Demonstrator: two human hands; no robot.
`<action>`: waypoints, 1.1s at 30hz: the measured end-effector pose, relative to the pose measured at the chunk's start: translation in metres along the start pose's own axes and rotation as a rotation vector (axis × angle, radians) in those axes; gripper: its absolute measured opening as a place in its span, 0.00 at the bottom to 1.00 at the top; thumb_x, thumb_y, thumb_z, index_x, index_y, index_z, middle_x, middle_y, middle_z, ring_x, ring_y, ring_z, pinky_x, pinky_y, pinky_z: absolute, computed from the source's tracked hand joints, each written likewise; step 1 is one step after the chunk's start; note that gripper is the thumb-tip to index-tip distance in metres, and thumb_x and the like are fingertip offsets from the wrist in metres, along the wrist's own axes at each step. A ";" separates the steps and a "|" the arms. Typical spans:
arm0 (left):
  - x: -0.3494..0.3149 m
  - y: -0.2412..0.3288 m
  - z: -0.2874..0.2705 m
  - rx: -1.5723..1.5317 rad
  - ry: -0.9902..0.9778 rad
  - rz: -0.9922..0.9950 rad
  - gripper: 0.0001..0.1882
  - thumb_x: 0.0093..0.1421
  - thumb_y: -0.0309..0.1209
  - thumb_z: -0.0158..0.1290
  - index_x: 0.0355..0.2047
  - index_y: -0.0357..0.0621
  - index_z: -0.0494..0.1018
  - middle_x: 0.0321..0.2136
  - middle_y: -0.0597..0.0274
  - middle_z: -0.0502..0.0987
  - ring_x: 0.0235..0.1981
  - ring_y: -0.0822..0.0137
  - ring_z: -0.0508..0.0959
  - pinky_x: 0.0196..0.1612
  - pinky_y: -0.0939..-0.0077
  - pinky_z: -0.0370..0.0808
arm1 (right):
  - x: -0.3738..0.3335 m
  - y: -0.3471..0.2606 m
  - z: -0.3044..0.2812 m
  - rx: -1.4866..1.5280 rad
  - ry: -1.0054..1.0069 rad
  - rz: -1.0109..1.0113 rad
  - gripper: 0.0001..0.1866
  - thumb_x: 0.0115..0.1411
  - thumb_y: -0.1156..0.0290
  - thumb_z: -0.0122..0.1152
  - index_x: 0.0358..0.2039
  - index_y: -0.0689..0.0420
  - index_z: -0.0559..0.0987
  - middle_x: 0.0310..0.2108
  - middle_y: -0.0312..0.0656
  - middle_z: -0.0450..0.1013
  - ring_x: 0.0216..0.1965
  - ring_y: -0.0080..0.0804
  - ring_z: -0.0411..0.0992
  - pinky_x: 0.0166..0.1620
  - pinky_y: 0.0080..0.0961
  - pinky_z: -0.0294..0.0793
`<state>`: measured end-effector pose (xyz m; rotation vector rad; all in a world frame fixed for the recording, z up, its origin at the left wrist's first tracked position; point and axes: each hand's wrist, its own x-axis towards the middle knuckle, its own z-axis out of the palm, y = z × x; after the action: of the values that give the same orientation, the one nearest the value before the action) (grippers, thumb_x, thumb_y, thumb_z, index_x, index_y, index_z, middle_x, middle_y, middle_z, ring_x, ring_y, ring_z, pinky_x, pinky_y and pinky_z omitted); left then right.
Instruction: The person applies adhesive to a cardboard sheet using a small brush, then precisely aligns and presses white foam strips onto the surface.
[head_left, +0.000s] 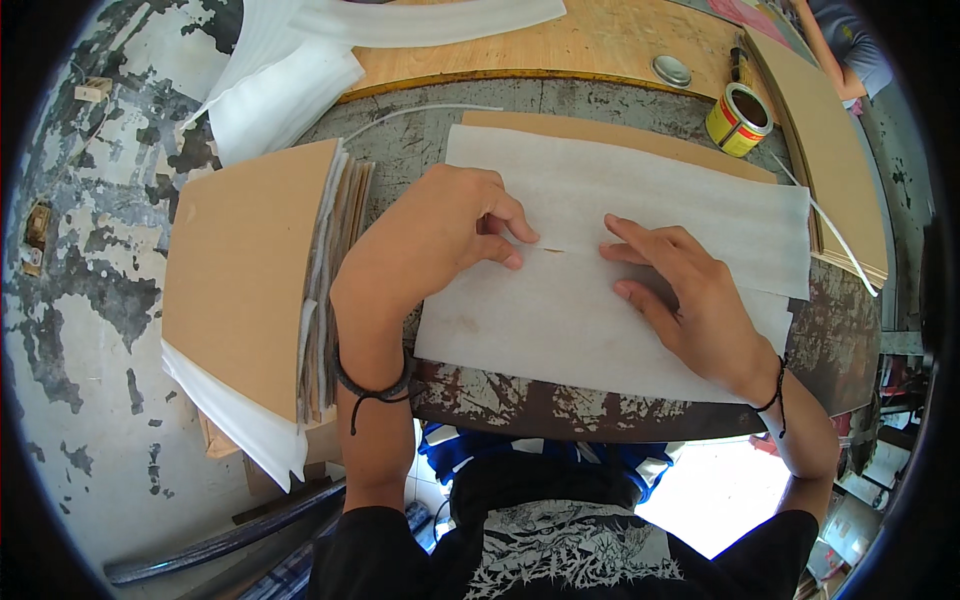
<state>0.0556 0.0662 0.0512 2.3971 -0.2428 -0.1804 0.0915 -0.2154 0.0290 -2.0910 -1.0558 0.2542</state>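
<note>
Left hand curving in over the work, thumb and forefinger bending with a gap between their tips, gripping nothing visible. Right hand opening loosely, fingers and thumb spreading. The upper white sheet and lower white sheet are lying directly beneath both hands, their meeting edges running between the two sets of fingertips; a small brown sliver is showing at that line, just right of the left fingertips. Brown cardboard is sticking out past the far edge of the upper sheet, all lying on the worn dark table. Farther left, a cardboard stack is standing beside the left forearm. Off to the far right, a yellow can is sitting near a round lid, with more cardboard panels leaning along the table's edge.
</note>
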 end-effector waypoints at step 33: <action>-0.018 -0.030 -0.032 -0.223 0.082 -0.424 0.20 0.57 0.19 0.64 0.50 0.36 0.80 0.27 0.59 0.83 0.26 0.73 0.80 0.30 0.78 0.78 | 0.003 0.001 0.002 -0.047 0.024 -0.113 0.30 0.63 0.77 0.66 0.66 0.57 0.72 0.50 0.43 0.80 0.52 0.44 0.73 0.58 0.38 0.75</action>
<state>0.0479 0.1126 0.0560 2.1989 0.3124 -0.2856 0.0928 -0.2127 0.0277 -2.0626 -1.1709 0.1496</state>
